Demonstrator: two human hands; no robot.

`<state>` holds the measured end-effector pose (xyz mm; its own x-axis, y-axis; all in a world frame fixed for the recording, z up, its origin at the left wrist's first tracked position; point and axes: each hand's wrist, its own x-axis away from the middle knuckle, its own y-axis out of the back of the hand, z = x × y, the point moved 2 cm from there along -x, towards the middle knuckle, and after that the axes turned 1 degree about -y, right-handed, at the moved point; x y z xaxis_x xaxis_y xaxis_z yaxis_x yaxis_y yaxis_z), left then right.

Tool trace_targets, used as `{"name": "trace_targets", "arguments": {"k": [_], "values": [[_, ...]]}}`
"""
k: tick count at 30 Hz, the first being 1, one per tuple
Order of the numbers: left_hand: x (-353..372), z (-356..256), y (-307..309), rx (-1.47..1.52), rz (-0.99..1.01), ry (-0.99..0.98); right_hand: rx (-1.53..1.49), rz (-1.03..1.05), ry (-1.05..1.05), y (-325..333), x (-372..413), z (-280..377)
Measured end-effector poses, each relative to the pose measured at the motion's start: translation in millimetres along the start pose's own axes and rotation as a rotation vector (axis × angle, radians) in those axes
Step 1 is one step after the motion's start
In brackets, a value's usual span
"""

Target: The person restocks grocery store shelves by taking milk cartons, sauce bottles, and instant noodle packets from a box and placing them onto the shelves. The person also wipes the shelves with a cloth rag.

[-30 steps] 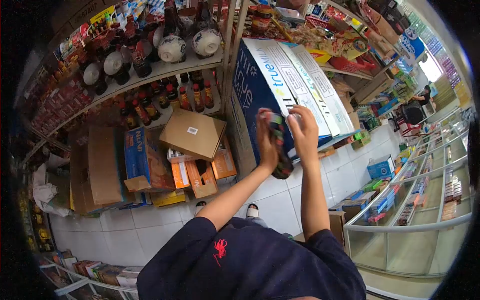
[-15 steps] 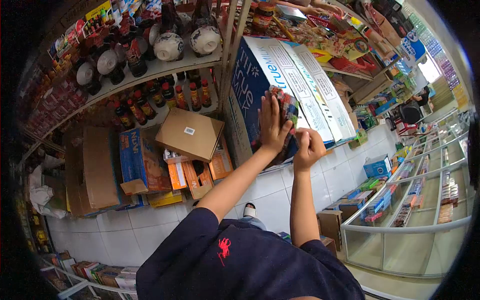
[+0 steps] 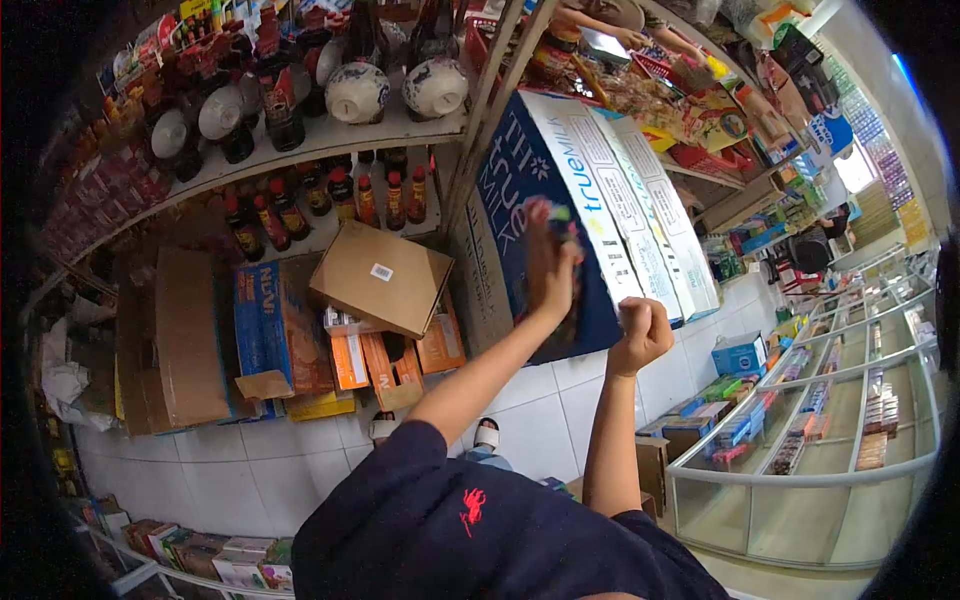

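Note:
A large blue and white TH true MILK carton (image 3: 555,135) stands in front of me, its printed top facing up. My left hand (image 3: 550,285) is at its dark blue side, fingers pointing up and closed round a multicoloured, crumpled thing (image 3: 560,222). Motion blurs that thing, and its kind cannot be made out. My right hand (image 3: 643,338) is curled into a fist near the carton's lower right edge, with nothing showing in it.
On the left, a small brown box (image 3: 378,280) lies on orange cartons (image 3: 385,368) beside a NUVI box (image 3: 262,325). Bottles and bowls fill the shelf (image 3: 300,150) behind. A glass display case (image 3: 800,500) stands to the right. Another person's hands (image 3: 630,38) show at the top.
My left hand has moved from the carton's top edge onto its blue side with the multicoloured thing. My right hand has come away from that thing, to the right and down.

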<state>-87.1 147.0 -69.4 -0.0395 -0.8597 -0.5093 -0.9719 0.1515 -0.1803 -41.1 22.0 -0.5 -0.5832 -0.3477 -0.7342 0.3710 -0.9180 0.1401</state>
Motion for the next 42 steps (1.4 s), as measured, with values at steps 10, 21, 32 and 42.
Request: {"name": "trace_targets", "arguments": {"k": [10,21,32,42], "values": [[-90,104,10,-0.205,-0.168,0.486,-0.046,0.042,-0.008,4,2,-8],[-170,79,-11,-0.254,-0.191,-0.083,-0.011,0.056,0.052,0,-2,2],[-48,171,24,-0.088,-0.074,0.502,-0.04,0.047,0.016,3,-1,-1],[134,44,50,0.158,0.069,0.653,-0.421,0.548,-0.089,40,-13,6]]}}
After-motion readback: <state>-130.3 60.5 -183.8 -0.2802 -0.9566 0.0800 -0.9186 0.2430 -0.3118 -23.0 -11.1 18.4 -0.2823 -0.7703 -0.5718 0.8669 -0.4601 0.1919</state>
